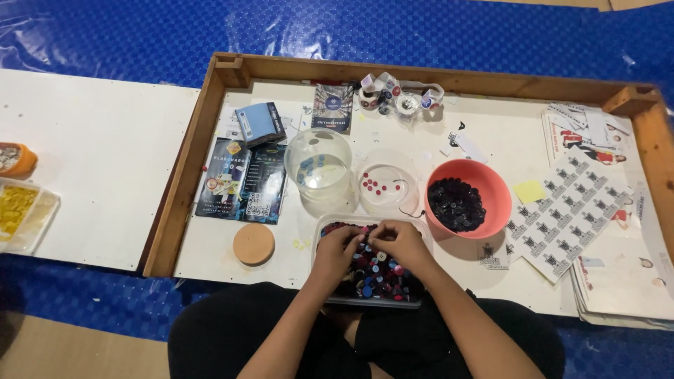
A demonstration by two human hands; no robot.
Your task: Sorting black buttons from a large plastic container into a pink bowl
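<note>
Both hands, the left hand (342, 247) and the right hand (398, 242), rest with bent fingers in the mixed buttons (379, 275); I cannot tell if they pinch one. The buttons, red, blue, black and white, fill a clear tray (414, 300). Its long axis runs left to right, at the near edge of the worktop (210, 245), beside a pink bowl (491, 189).

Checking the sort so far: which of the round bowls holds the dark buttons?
The salmon-pink bowl, right of the hands, is heaped with dark buttons. The clear bowl beside it holds only a few red ones, and the taller clear tub a few blue ones.
</note>
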